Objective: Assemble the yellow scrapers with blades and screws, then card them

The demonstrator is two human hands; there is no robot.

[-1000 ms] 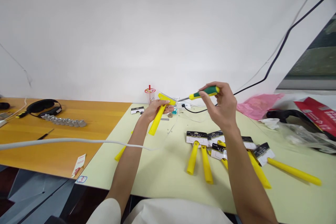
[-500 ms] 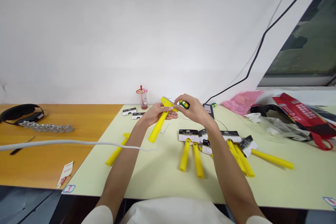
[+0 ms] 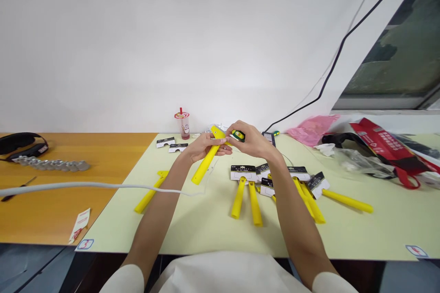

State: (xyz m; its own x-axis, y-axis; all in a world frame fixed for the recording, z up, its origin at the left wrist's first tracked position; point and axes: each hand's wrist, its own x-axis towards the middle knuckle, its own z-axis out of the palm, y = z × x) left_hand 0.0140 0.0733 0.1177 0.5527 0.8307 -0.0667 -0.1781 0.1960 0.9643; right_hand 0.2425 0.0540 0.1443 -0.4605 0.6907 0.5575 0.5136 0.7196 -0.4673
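Observation:
My left hand (image 3: pixel 202 146) is closed around a yellow plastic scraper (image 3: pixel 205 164) just below its wide head, holding it tilted above the table. Close against the head is my right hand (image 3: pixel 250 139), its fingers pinched together. A rounded green-and-yellow handle (image 3: pixel 238 135) shows in the curl of that hand; its other end is hidden. Below and to the right lie several yellow scrapers (image 3: pixel 255 206) with black-and-white card sleeves (image 3: pixel 243 173) over their heads. One bare yellow scraper (image 3: pixel 146 198) rests beside my left forearm.
Two loose card sleeves (image 3: pixel 165 142) lie near a drink cup (image 3: pixel 184 127) at the wall. A white cable (image 3: pixel 103 185) crosses the view above the left side. A pink bag (image 3: pixel 311 130) and a red package (image 3: pixel 381 139) sit at right. A metal chain-like piece (image 3: pixel 51 164) lies left.
The view has shifted slightly, so the table things appear a little further left and higher. Both hands remain at the scraper; the green-and-yellow handle sits more visibly between the right fingers.

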